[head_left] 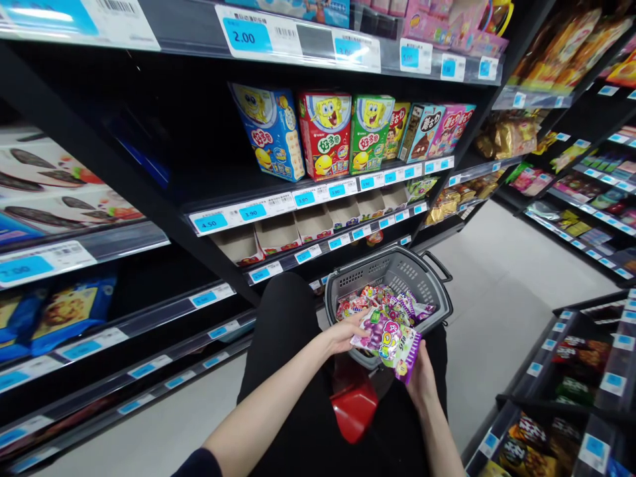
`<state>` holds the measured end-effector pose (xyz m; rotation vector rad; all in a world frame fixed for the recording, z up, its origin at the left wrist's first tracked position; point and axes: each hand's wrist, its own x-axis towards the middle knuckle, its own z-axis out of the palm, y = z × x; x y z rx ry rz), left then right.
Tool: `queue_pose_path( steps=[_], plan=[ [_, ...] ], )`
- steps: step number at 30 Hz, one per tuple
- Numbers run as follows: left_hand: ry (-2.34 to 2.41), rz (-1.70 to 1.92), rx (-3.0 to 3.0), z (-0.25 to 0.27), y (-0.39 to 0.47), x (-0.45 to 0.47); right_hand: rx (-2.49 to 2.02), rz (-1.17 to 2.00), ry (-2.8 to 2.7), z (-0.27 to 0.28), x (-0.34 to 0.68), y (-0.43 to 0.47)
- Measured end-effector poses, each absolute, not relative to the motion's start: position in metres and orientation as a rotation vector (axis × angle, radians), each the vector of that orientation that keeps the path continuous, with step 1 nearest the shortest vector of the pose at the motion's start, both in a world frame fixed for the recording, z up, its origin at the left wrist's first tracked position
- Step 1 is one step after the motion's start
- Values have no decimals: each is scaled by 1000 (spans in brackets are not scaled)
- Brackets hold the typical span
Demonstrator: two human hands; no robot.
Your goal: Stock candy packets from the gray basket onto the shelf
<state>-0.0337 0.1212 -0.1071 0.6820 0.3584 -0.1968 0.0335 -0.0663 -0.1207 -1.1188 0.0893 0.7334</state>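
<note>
A purple and green bag of grape candy [390,341] is stretched between my two hands, just over the near rim of a grey shopping basket [427,278]. My left hand [346,333] grips the bag at its upper left end. At the lower right end, my right hand [420,371] holds it from the side, with its fingers partly hidden behind the packet. Inside the basket lie several similar small candy bags [365,298], red ones to the left and purple ones to the right.
In front stands a shelf with SpongeBob snack boxes [325,136]. Open cardboard display trays [278,232] sit one level lower. A red plastic piece [354,405] shows between my knees. Another rack with snack bags [531,440] is at the lower right.
</note>
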Motion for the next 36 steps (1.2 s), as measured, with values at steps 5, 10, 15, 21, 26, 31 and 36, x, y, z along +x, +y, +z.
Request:
queue_pose_path(
  steps=[5,10,15,21,26,31,36],
  plan=[
    [316,-128,751,-108,114,-31,-963,875,83,-117,26,-66],
    [358,-101,842,-110,113,-31,-1533,637,-71,-131,41,-62],
    [554,-414,1089,-119,119,-37,-2362,373,-284,-127,114,-59],
    [790,-377,1386,-143,124,-47,-2601,404,-422,-134,181,-28],
    [916,-132,1375,-143,144,-42,-2589,557,-529,-169,186,-8],
    [716,146,1757,-80,186,52,-2595,762,-440,-207,177,-2],
    [696,551,2449,4,243,216,-2666,791,-409,-200,194,9]
  ],
)
